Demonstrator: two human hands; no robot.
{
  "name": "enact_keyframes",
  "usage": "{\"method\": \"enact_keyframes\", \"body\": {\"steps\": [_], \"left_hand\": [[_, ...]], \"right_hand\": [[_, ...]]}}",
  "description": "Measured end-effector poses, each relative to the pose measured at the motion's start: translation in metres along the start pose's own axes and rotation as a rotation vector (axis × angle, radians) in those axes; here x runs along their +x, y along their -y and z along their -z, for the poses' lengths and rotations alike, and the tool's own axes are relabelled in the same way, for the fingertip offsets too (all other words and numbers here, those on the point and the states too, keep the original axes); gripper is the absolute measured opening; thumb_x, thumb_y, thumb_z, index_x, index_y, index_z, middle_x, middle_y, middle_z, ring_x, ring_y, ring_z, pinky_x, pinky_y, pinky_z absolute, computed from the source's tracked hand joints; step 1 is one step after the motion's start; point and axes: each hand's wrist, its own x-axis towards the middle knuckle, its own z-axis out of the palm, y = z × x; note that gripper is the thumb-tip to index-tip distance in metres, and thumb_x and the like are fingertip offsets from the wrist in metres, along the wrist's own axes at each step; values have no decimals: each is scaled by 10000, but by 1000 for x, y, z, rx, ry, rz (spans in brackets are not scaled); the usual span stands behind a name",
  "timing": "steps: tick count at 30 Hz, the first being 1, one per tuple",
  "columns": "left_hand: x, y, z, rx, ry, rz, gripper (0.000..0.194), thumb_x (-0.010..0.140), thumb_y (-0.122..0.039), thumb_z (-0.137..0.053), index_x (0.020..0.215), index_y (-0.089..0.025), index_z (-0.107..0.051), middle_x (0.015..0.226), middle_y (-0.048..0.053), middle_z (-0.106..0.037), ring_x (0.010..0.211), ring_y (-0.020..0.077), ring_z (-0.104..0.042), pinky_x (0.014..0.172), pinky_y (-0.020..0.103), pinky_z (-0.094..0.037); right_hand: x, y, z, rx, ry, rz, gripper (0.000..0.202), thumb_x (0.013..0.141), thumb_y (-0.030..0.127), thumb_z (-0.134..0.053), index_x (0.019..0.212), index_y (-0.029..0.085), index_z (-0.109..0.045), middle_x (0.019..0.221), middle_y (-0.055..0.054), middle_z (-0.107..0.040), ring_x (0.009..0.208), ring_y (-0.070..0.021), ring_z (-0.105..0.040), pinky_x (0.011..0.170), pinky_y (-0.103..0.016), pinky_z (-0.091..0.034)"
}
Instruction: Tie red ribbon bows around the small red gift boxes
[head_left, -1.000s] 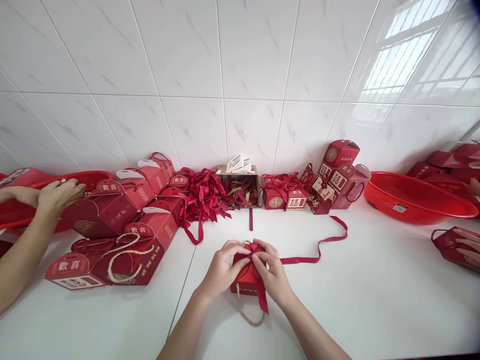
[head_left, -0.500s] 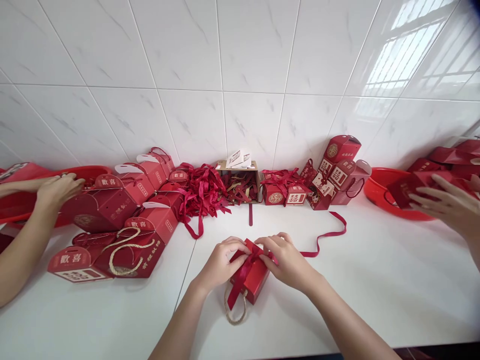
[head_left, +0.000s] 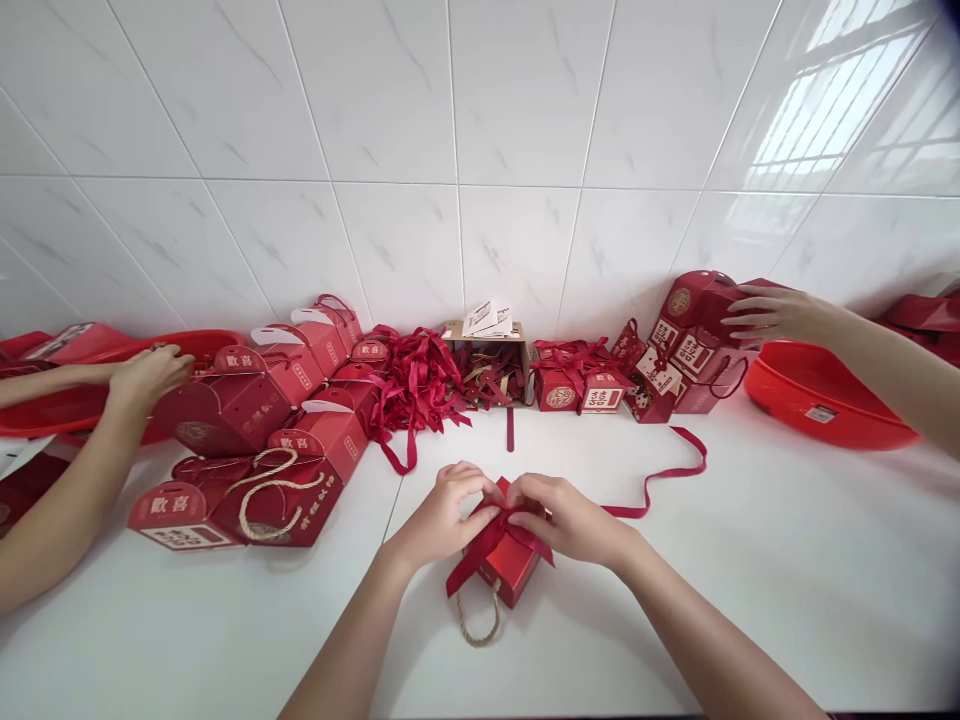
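Observation:
A small red gift box [head_left: 517, 565] stands on the white table in front of me, with a loop of beige rope [head_left: 480, 625] at its near end. Dark red ribbon [head_left: 484, 552] is tied in a bow across its top, two tails spreading down either side. My left hand [head_left: 454, 515] pinches the bow's left loop between thumb and fingers. From the other side my right hand [head_left: 562, 520] pinches the right loop. The fingertips of both hands nearly meet over the knot, which they partly hide.
Red gift boxes [head_left: 225, 410] are stacked left, beside a ribbon heap [head_left: 420, 380]. A cardboard box [head_left: 517, 335] holds ribbon pieces. More boxes [head_left: 694, 310] stand right, near a red basin [head_left: 817, 400]. Co-workers' hands [head_left: 780, 310] reach in at both sides. A loose ribbon [head_left: 660, 475] lies on the table.
The bow's tails have spread wider as both my hands work at its loops. At right, a co-worker's hand has carried a red box from the basin onto the stack.

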Motion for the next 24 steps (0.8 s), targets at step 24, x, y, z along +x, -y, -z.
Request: {"method": "enact_keyframes", "body": {"steps": [24], "left_hand": [[19,21,6,-234,379,90,329,923,-484,-455,819,-250,-663,1415,11,-432,1419,243,-180,1121,424,-307]], "right_hand": [[-10,-29,-14,-224,15,268,412,858,11,-483,1093,248,-723,886,-44,-469,749,-130,-491,649,-239,-485]]}}
